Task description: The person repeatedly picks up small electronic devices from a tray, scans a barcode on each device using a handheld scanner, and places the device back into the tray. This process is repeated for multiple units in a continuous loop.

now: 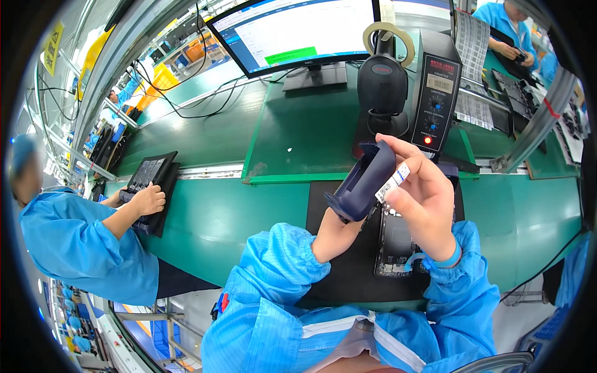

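Observation:
In front of my chest, my left hand [336,235] grips a dark blue, hollow plastic housing [368,186] from below, its fingers mostly hidden behind the part. The housing is tilted, with its open recess facing up and left. My right hand [428,198] pinches a small white printed label [393,183] between thumb and fingers, right against the housing's right side. Whether the label is stuck down I cannot tell. Beneath my hands a flat black electronic unit [394,241] lies on a black mat [333,273], partly covered by the right hand. A blue band circles my right wrist.
Beyond my hands stand a black barcode scanner [382,87] with a tape roll [405,45] round its top, a label dispenser [437,93] with a lit red lamp, and a monitor [298,34]. At left a co-worker [87,236] handles black parts [152,180]; another person works far right.

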Tool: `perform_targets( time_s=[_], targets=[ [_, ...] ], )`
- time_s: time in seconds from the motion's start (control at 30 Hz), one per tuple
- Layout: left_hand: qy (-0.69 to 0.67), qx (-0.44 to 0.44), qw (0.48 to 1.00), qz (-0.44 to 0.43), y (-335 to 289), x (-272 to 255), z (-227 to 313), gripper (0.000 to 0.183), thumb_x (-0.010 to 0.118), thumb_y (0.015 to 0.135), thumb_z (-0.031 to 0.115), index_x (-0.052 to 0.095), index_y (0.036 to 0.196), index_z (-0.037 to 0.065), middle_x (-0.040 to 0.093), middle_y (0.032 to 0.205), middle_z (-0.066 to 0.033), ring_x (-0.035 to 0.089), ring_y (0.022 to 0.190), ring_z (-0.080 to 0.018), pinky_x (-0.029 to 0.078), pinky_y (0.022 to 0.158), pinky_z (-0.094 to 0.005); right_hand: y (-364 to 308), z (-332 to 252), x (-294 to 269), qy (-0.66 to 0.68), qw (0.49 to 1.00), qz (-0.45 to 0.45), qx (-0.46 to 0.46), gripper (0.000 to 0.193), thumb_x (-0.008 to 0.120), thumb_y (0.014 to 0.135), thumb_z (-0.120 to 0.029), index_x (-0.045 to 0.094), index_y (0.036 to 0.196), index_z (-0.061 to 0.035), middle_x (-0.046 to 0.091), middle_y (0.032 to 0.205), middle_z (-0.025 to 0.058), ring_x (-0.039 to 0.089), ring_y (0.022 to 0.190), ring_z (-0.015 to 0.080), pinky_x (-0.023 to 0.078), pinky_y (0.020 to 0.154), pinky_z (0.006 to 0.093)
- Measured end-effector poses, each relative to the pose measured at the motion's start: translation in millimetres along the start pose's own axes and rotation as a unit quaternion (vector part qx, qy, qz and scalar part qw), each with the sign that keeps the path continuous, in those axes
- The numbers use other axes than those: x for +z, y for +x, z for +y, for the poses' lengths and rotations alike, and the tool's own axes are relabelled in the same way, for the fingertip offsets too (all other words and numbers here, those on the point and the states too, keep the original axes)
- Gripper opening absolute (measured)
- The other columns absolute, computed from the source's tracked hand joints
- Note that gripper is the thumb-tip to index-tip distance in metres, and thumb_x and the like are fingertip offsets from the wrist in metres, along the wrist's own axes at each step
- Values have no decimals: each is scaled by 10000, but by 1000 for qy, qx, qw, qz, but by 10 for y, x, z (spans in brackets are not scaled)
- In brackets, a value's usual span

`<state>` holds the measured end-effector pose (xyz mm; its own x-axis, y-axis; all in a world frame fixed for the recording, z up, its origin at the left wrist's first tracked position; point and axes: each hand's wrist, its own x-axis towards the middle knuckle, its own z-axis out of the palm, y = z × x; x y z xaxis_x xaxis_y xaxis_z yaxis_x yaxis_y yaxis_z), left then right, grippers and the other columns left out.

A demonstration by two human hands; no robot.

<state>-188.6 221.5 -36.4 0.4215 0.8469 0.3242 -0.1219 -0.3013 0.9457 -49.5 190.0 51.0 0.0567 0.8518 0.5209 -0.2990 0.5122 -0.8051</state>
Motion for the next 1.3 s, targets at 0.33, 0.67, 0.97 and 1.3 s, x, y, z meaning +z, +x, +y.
perform_targets(
  time_s=[0.33, 0.67, 0.97, 1.3],
  targets=[
    [28, 28, 998, -40, -21, -3, 70, 340, 464, 819, 23, 433, 1157, 1, 528, 1072, -107, 502, 986, -167, 407, 829, -295, -50, -17, 34, -110, 993, -19, -42, 215, 673, 712, -56, 510, 830, 18, 390, 1187, 181, 516, 965, 181, 455, 787, 300],
    [75, -32, 994, 72, -99, 85, 6, 359, 567, 763, -7, 490, 1113, -25, 560, 1049, -118, 523, 974, -178, 405, 842, -290, 25, 65, 4, 76, 986, 142, 49, 339, 571, 782, -81, 386, 1065, -70, 488, 952, 57, 504, 848, 133, 426, 735, 249],
    [-163, -269, 948, 49, -544, -346, -18, 600, 537, 697, -102, 306, 1234, 28, 508, 1081, -110, 512, 1000, -207, 413, 869, -334, 361, 555, -1613, 1, 823, 542, -168, 207, 517, 834, -185, 408, 686, -90, 359, 564, -43, 301, 495, 31, 238, 425, 209],
    [348, 16, 937, 31, -599, -148, -83, 854, 616, 640, 21, 116, 1331, 5, 161, 1336, -221, 199, 1241, -364, 173, 1024, -396, 300, 464, -2015, -244, 807, 531, -82, 353, 540, 832, -274, 509, 644, 24, 452, 574, 6, 358, 559, 80, 303, 503, 267]
  ],
)
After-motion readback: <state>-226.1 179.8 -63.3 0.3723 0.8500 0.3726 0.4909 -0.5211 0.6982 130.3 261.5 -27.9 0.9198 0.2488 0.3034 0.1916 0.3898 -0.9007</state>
